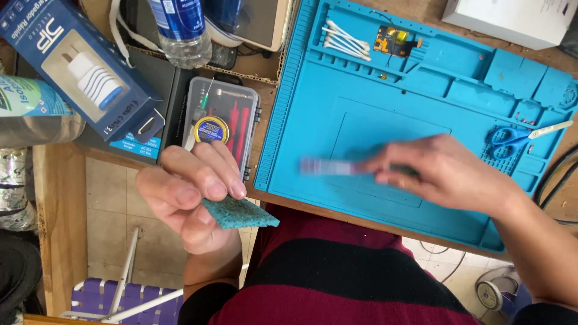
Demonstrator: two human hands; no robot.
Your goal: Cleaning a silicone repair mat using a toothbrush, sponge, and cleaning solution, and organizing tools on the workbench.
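My left hand (186,195) pinches a small teal sponge-like pad (239,212) between thumb and fingers, held above the gap at the table's front edge. My right hand (442,171) hovers over the blue silicone work mat (373,129) and grips a thin purple-and-white stick-shaped tool (328,167), which is motion-blurred and points left. The two hands are apart, the tool's tip a short way right of the pad.
On the mat lie cotton swabs (346,41), a small circuit board (392,41) and blue scissors (512,135). A clear case with red tools (224,123), a blue charger box (81,66), a water bottle (180,30) and a white box (512,18) surround it.
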